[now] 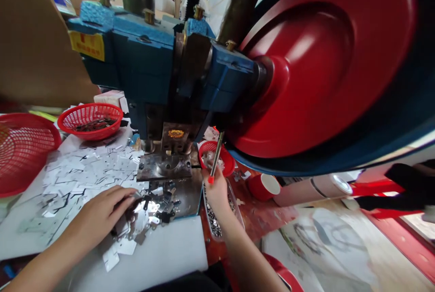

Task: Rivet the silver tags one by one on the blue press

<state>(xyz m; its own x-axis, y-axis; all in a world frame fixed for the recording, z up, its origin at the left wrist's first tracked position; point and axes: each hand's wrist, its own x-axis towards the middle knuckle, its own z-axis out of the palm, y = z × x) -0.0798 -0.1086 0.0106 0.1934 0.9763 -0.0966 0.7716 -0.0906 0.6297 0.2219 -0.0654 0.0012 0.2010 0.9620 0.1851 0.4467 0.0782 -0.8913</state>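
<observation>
My left hand point(108, 203) lies over a heap of small shiny metal plates point(149, 210) in front of the press. Its thumb and fingertips are pinched on a small grey metal plate point(136, 195). My right hand point(216, 192) reaches over a clear plastic box point(239, 212) full of small metal parts. A metal rod point(217, 153) with a red tip crosses in front of this hand, and its fingers are mostly hidden. Whether they touch the rod I cannot tell. Between the hands is the steel die block point(165, 167) under the blue press point(142, 56).
A large red flywheel point(326, 56) overhangs the right side. At left, many flat plates point(91, 169) are spread beside two red baskets point(90, 134). Another small red basket point(228, 165) stands behind my right hand. A red cup point(260, 187) and a pink cylinder point(306, 191) lie farther right.
</observation>
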